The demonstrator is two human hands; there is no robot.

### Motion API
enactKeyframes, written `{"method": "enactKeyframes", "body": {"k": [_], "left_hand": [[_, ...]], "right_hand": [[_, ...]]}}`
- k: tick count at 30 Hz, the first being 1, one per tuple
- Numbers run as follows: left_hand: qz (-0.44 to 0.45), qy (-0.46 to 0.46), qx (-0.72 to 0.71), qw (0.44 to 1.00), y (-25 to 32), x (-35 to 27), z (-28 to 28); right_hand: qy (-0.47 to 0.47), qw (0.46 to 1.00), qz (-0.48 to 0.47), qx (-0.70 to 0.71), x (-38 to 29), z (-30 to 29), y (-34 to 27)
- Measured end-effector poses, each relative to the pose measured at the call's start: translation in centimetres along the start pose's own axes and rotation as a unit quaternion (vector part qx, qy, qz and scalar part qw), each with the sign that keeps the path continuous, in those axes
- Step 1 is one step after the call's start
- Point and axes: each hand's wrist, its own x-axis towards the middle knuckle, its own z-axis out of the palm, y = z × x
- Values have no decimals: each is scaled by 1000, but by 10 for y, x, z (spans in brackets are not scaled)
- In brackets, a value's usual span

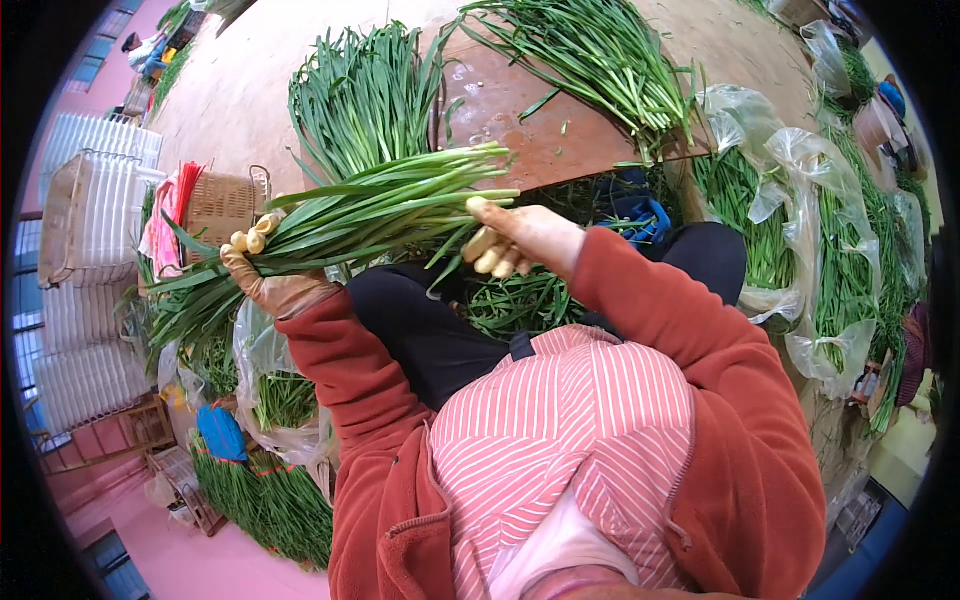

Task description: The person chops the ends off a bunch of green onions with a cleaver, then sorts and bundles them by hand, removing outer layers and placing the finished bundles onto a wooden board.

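Note:
A bundle of long green leafy stalks, likely garlic chives [375, 206], lies across my lap at chest height, leaf ends to the left, pale stem ends to the right. My left hand [266, 266], with yellowish covers on its fingers, is closed round the leafy part. My right hand [514, 236], also with covered fingers, is at the stem ends, its thumb by the lowest stems; whether it grips any is unclear. Beyond are a low reddish-brown board [517, 127], a leafy pile [367, 105] on its left and another pile [592, 60] on its right.
Loose leaves [517, 304] lie between my legs, near a blue cloth [649, 221]. A woven basket [221, 206] with red strips [187, 187] stands left. Plastic-wrapped greens [844, 262] lie right; more greens [262, 502] lie lower left. White crates [97, 255] are stacked far left. Another person [146, 56] sits upper left.

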Motion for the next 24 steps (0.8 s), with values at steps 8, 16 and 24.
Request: {"method": "enactKeyframes", "body": {"k": [8, 16, 24], "left_hand": [[-20, -102, -58, 993, 11, 3, -2], [-25, -260, -59, 964, 15, 3, -13], [-19, -238, -80, 968, 13, -4, -2]], "right_hand": [[181, 981, 1, -76, 15, -54, 65], [134, 975, -180, 12, 4, -41, 19], [394, 884, -134, -213, 2, -97, 60]]}}
